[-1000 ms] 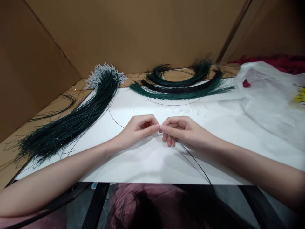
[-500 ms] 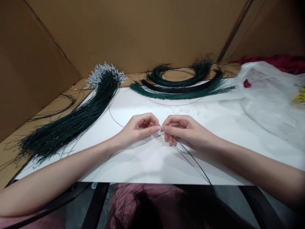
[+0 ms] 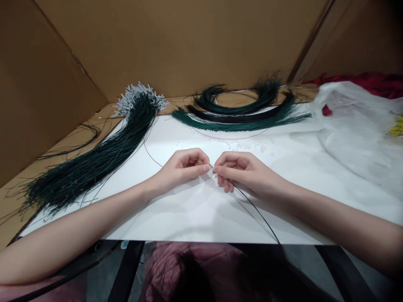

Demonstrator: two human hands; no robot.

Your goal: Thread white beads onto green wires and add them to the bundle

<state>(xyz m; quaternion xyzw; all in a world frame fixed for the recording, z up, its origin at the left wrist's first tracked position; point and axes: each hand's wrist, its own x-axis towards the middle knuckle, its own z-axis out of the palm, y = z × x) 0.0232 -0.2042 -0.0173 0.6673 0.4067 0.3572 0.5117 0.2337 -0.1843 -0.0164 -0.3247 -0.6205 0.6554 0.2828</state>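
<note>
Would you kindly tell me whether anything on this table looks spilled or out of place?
Small white bits lie scattered on the white sheet beyond the right hand, as if spilled; a few dark strands lie apart from the big bundle.

Two bare hands (image 3: 182,170) (image 3: 245,170), one thin dark wire (image 3: 252,204) at their fingertips, one long, white-tipped, dark-green wire bundle (image 3: 103,163), two curved dark-green strand bundles (image 3: 233,126), one curved black strand bundle (image 3: 233,119), one translucent white plastic bag (image 3: 349,138).
</note>
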